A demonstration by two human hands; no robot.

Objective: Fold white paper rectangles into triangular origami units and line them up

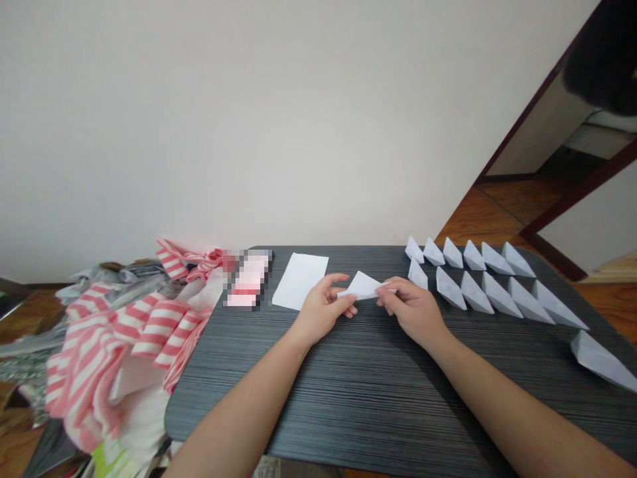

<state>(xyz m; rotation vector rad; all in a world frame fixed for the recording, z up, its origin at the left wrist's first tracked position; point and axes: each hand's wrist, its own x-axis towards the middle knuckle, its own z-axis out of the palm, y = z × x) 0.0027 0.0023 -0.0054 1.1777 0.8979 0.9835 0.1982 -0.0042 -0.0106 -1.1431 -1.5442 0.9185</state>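
A partly folded piece of white paper [364, 285] is held above the dark table, its peak pointing away from me and a narrow band along its near edge. My left hand [324, 307] pinches its left corner between thumb and fingers. At the right corner, my right hand [411, 307] grips it with thumb and fingertips. Left of the paper, a stack of white sheets [299, 279] lies flat on the table, just beyond my left hand. To the right of my right hand stand folded paper boats [450, 289] in two rows.
The dark wood-grain table [338, 398] stands against a pale wall [308, 119]. One more paper boat [600, 358] sits near the right edge. A blurred-out pink item [247, 279] lies at the left edge. Red-and-white striped cloth [124, 332] is heaped beside the table.
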